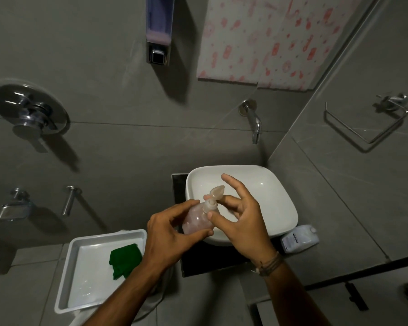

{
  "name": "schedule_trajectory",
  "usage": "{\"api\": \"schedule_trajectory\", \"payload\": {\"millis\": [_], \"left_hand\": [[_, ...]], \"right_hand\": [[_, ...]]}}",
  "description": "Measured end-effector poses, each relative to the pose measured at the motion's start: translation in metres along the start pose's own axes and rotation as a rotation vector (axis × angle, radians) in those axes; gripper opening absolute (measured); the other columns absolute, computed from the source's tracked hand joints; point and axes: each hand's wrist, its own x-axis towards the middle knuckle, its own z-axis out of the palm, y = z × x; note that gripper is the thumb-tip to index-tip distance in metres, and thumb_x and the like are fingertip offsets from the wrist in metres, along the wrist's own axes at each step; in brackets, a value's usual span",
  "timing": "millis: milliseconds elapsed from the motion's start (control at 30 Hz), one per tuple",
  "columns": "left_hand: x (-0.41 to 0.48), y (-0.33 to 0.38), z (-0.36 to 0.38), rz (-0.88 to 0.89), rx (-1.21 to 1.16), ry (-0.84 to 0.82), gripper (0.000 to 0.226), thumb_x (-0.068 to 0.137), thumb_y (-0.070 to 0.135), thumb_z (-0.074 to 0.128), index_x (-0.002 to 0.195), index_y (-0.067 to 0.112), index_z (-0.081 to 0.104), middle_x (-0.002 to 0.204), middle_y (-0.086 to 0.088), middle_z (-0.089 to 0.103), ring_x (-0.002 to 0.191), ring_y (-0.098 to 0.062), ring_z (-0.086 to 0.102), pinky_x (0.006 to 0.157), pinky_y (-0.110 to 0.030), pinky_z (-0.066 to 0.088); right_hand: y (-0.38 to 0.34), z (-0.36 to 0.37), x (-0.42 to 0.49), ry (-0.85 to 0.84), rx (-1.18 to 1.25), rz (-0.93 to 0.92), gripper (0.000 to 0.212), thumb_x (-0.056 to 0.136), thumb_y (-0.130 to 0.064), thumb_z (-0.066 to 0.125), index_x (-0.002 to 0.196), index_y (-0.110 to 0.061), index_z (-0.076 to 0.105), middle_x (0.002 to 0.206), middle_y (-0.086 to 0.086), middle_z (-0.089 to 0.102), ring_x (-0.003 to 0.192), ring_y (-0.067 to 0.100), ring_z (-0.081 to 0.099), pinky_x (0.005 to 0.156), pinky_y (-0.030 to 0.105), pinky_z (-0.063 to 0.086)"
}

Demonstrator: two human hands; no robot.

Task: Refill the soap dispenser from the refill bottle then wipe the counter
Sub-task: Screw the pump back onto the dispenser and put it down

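Note:
A clear pump soap dispenser (197,218) with pinkish liquid is held tilted over the front of the white basin (276,203). My left hand (167,234) is wrapped around its body. My right hand (240,217) pinches the pump collar between thumb and fingers, its other fingers spread; the pump head (217,191) points up and away. A white refill bottle (299,238) lies on the dark counter (191,262) to the right of the basin. A green cloth (124,257) lies in a white tray (87,241) at the left.
A wall tap (253,121) juts out above the basin. A wall-mounted dispenser (159,29) hangs higher up, beside a pink-patterned towel (269,41). A shower mixer (31,109) is on the left wall, a chrome towel ring (368,118) on the right.

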Motion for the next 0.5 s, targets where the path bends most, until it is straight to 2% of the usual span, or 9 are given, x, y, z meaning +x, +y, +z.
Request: {"api": "schedule_trajectory", "payload": {"millis": [67, 133, 200, 233, 300, 367, 400, 500], "left_hand": [[0.002, 0.001, 0.0, 0.01, 0.008, 0.002, 0.08, 0.067, 0.051, 0.094, 0.135, 0.016, 0.072, 0.128, 0.003, 0.077, 0.116, -0.013, 0.075, 0.094, -0.042, 0.065], [0.003, 0.003, 0.0, 0.02, 0.008, 0.006, 0.077, 0.069, 0.051, 0.092, 0.135, 0.015, 0.072, 0.128, 0.003, 0.077, 0.117, -0.011, 0.074, 0.095, -0.042, 0.064], [0.004, 0.003, 0.001, 0.026, -0.009, 0.007, 0.076, 0.07, 0.049, 0.092, 0.135, 0.015, 0.072, 0.128, 0.003, 0.078, 0.117, -0.012, 0.075, 0.095, -0.042, 0.064], [0.005, 0.004, 0.001, 0.024, -0.013, 0.006, 0.077, 0.069, 0.048, 0.093, 0.135, 0.015, 0.072, 0.127, 0.003, 0.078, 0.116, -0.013, 0.075, 0.095, -0.042, 0.064], [0.006, 0.003, 0.001, 0.021, 0.003, -0.005, 0.078, 0.067, 0.047, 0.096, 0.134, 0.016, 0.073, 0.127, 0.003, 0.078, 0.116, -0.013, 0.075, 0.094, -0.042, 0.065], [0.006, 0.004, 0.001, 0.035, 0.035, -0.018, 0.077, 0.068, 0.049, 0.094, 0.134, 0.017, 0.073, 0.128, 0.004, 0.077, 0.116, -0.011, 0.075, 0.094, -0.04, 0.065], [0.005, 0.005, 0.002, 0.035, 0.032, -0.017, 0.076, 0.069, 0.052, 0.093, 0.134, 0.018, 0.073, 0.127, 0.006, 0.077, 0.116, -0.009, 0.074, 0.094, -0.039, 0.065], [0.005, 0.006, 0.003, 0.014, -0.001, -0.005, 0.075, 0.067, 0.051, 0.096, 0.132, 0.02, 0.075, 0.123, 0.009, 0.079, 0.112, -0.01, 0.076, 0.093, -0.039, 0.065]], "right_hand": [[-0.003, 0.002, 0.001, 0.104, -0.076, -0.04, 0.087, 0.067, -0.031, 0.095, 0.139, -0.046, 0.048, 0.11, -0.024, 0.073, 0.112, 0.001, 0.068, 0.099, 0.024, 0.058], [-0.005, 0.001, 0.002, 0.07, -0.085, -0.056, 0.101, 0.057, -0.042, 0.096, 0.142, -0.049, 0.04, 0.116, -0.025, 0.07, 0.117, 0.003, 0.064, 0.102, 0.028, 0.053], [-0.006, -0.003, 0.004, -0.039, -0.01, -0.059, 0.105, 0.065, -0.037, 0.094, 0.15, -0.047, 0.033, 0.131, -0.022, 0.066, 0.129, 0.005, 0.06, 0.11, 0.035, 0.05], [-0.007, -0.003, 0.004, -0.049, 0.002, -0.061, 0.1, 0.071, -0.029, 0.092, 0.151, -0.044, 0.034, 0.131, -0.02, 0.068, 0.128, 0.006, 0.061, 0.111, 0.038, 0.05], [-0.007, -0.002, 0.004, 0.03, -0.018, -0.069, 0.089, 0.073, -0.025, 0.092, 0.145, -0.043, 0.042, 0.112, -0.019, 0.075, 0.114, 0.005, 0.069, 0.105, 0.035, 0.056], [-0.007, -0.002, 0.004, 0.087, -0.09, -0.096, 0.088, 0.065, -0.037, 0.094, 0.137, -0.047, 0.044, 0.102, -0.018, 0.072, 0.105, 0.005, 0.069, 0.096, 0.026, 0.059], [-0.006, -0.004, 0.005, 0.066, -0.098, -0.104, 0.092, 0.063, -0.04, 0.094, 0.138, -0.048, 0.042, 0.106, -0.018, 0.071, 0.109, 0.006, 0.067, 0.096, 0.025, 0.058], [-0.005, -0.009, 0.008, -0.059, -0.037, -0.108, 0.097, 0.069, -0.03, 0.087, 0.15, -0.041, 0.035, 0.129, -0.017, 0.068, 0.128, 0.01, 0.061, 0.107, 0.035, 0.052]]}}
